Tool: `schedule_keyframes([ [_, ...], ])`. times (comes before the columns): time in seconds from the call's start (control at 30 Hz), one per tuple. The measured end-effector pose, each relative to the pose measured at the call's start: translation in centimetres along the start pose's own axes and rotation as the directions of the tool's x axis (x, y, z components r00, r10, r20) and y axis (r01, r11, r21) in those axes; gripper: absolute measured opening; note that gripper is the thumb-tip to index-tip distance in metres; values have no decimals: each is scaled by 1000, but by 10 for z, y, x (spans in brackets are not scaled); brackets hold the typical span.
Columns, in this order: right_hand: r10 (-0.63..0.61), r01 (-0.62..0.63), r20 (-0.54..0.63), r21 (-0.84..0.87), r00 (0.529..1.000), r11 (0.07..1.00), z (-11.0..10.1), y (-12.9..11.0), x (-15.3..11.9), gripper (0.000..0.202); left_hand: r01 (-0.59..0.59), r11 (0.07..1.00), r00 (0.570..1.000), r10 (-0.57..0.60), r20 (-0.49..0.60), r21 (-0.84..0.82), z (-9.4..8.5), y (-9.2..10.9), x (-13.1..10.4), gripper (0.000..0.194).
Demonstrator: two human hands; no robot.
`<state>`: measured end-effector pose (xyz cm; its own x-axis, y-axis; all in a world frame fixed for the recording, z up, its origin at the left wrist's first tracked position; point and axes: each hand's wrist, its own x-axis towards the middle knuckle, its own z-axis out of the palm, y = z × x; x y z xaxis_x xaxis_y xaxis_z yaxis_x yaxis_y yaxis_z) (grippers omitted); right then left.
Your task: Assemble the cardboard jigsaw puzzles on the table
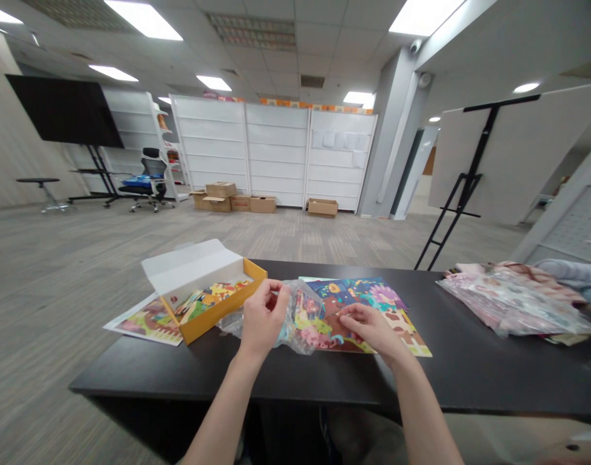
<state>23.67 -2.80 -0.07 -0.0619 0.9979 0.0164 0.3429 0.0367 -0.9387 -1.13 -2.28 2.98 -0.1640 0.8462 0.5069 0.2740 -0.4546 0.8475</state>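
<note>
My left hand (266,314) is closed in a pinch on a clear plastic bag (302,336), which hangs and spreads to the right of the fingers. Colourful shapes show through the crinkled film. Beneath lies a bright puzzle picture (363,292) with cartoon animals, a brown one in the middle and a spotted cow at the right. Over this picture my right hand (367,325) has thumb and fingertips drawn together; whether something small sits between them I cannot make out. Left of my left hand stands an open yellow box (225,313) with its white lid raised and colourful pieces inside.
A printed sheet (147,321) lies partly under the box, past the table's left edge. Plastic-wrapped fabric (513,300) is piled at the right of the black table (450,381). Beyond are cardboard boxes (220,197), white shelving, an office chair (150,181) and a black stand (462,187).
</note>
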Motion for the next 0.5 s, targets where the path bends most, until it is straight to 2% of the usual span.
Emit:
schedule_keyframes([
  [0.07, -31, 29, 10, 131, 999, 991, 3, -4, -2, 42, -5, 1000, 1000, 5, 4, 10, 0, 1, -1, 23],
  [0.13, -109, 106, 8, 179, 994, 978, 12, -10, -4, 41, -12, 1000, 1000, 11, 12, 28, 2, 2, -1, 23],
  [0.23, -203, 199, 24, 106, 979, 974, 36, -18, -3, 29, -29, 998, 999, 28, 25, 47, 4, 7, -2, 23],
  [0.33, -232, 232, -4, -2, 973, 973, 60, -23, 3, 17, -43, 998, 998, 41, 40, 55, 7, 10, -2, 22],
  [0.43, -229, 229, -82, -6, 970, 973, 78, -25, 11, 20, -45, 996, 997, 41, 59, 73, 10, 10, -2, 22],
  [0.5, -216, 219, -88, 26, 972, 975, 85, -26, 14, 27, -50, 995, 997, 45, 68, 83, 11, 10, -3, 22],
])
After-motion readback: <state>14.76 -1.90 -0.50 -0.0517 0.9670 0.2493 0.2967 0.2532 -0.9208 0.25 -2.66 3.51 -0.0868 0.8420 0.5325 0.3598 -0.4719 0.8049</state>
